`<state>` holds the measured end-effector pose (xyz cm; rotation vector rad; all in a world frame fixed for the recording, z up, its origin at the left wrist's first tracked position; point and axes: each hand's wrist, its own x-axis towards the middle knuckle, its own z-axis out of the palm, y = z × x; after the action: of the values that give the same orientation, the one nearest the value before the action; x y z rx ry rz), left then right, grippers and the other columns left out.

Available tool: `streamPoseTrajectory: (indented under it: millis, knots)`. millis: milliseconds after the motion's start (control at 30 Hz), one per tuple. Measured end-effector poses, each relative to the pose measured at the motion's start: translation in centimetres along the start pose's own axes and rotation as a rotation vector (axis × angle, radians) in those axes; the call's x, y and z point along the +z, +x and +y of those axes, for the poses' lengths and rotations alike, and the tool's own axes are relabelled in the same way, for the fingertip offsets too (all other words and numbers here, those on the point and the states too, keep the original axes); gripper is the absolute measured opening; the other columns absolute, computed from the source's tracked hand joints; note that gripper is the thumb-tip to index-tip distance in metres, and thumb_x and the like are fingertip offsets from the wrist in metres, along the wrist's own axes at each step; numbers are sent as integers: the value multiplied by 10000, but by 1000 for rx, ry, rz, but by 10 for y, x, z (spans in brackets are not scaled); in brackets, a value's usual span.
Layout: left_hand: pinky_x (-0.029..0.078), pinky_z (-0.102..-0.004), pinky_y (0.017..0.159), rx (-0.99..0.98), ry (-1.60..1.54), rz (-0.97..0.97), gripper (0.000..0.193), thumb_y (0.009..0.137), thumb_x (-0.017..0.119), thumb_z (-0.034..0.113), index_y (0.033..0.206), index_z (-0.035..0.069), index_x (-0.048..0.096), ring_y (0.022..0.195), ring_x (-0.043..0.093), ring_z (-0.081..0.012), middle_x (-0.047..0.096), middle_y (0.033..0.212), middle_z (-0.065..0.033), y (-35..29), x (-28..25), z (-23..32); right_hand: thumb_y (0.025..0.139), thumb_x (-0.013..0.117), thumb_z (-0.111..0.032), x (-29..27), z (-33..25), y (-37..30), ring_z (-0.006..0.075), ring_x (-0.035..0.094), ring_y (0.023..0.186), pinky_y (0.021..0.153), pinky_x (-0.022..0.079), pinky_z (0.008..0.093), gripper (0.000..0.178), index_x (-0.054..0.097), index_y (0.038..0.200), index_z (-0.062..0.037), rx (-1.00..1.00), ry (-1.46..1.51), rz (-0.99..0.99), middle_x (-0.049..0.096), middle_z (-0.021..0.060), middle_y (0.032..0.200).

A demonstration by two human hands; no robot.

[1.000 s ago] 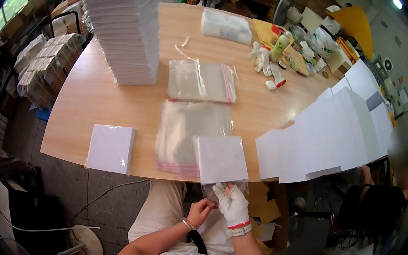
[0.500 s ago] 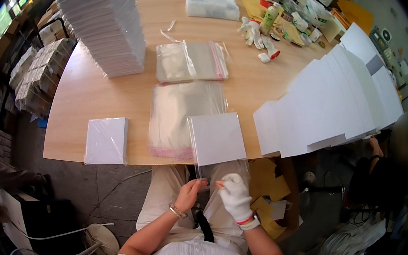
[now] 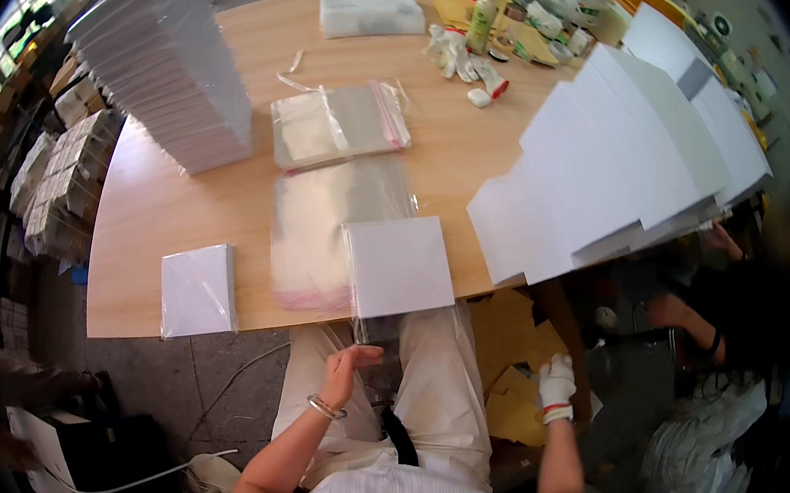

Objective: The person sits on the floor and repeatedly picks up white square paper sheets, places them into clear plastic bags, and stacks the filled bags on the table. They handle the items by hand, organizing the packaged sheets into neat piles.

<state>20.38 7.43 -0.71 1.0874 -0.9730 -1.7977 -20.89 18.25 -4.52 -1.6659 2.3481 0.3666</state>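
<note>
Standing at the far left of the pale wood worktop (image 3: 126,286), a tall stack of thin white items in clear wrap (image 3: 167,78) leans outward in the bent view, and nearer the person lies a white square box in shiny clear film (image 3: 197,289). To its right comes a flat pile of clear plastic bags with pink edges (image 3: 314,238). Below the worktop's near edge, the bare left hand (image 3: 340,376) points its fingers rightward; they look pressed together, though I cannot tell whether any film is between them. Just beyond them, up and slightly right, is the plain white square box (image 3: 400,268), lying flat at the worktop's near edge, its left side overlapping the bag pile. Its face is almost square, so no long axis stands out; it sits a little turned, its near side rising toward the right, and a flap of clear film (image 3: 377,327) reaches from that side toward the person. The left hand is clearly nearer to this box; farther right, beside a brown cardboard carton of yellow-brown paper pieces (image 3: 514,394), the white-gloved right hand (image 3: 557,383) is well apart from it. Its fingers seem curled, but what they hold, if anything, I cannot tell. Rightmost stands a bank of white boxes (image 3: 606,163).
</note>
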Motion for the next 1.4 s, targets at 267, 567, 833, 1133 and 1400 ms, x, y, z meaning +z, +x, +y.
streamPoseTrajectory:
  millis: [267, 567, 833, 1133, 1400]
  knots:
    - [443, -354, 775, 1085, 1578, 22, 276, 712, 625, 77, 988, 84, 624, 910, 533, -213, 564, 1020, -49, 25, -16, 56, 738, 607, -88, -113, -162, 38, 308, 556, 827, 744, 459, 359, 261, 577, 985, -8, -584, 824, 621, 581, 128, 906]
    - [467, -292, 602, 946, 1076, -135, 94, 767, 627, 86, 838, 27, 612, 737, 569, -194, 575, 896, -82, 38, -36, 59, 740, 597, -92, -138, -153, 76, 245, 593, 683, 612, 476, 334, 66, 596, 757, -29, -1169, 655, 444, 622, 82, 761]
    - [462, -303, 563, 118, 682, 286, 137, 809, 582, 99, 745, -21, 565, 634, 589, -243, 570, 707, -132, 65, -12, 65, 823, 471, -303, -132, -193, 73, 329, 579, 629, 544, 430, 431, 250, 552, 717, -91, -302, 784, 134, 578, 126, 622]
    - [465, -375, 613, 271, 1368, 270, 247, 836, 528, 117, 1040, -20, 497, 688, 595, -331, 621, 794, -181, 71, -10, 72, 833, 482, -326, -138, -200, 66, 278, 594, 578, 518, 443, 415, 304, 554, 680, -73, -174, 607, 275, 594, 126, 633]
    - [455, -322, 677, 58, 707, 204, 424, 880, 518, 233, 1183, -50, 427, 747, 577, -208, 604, 841, -144, 71, -9, 82, 871, 514, -193, -150, -204, 51, 111, 567, 557, 523, 487, 242, 211, 531, 776, -5, -178, 1649, -240, 574, 53, 717]
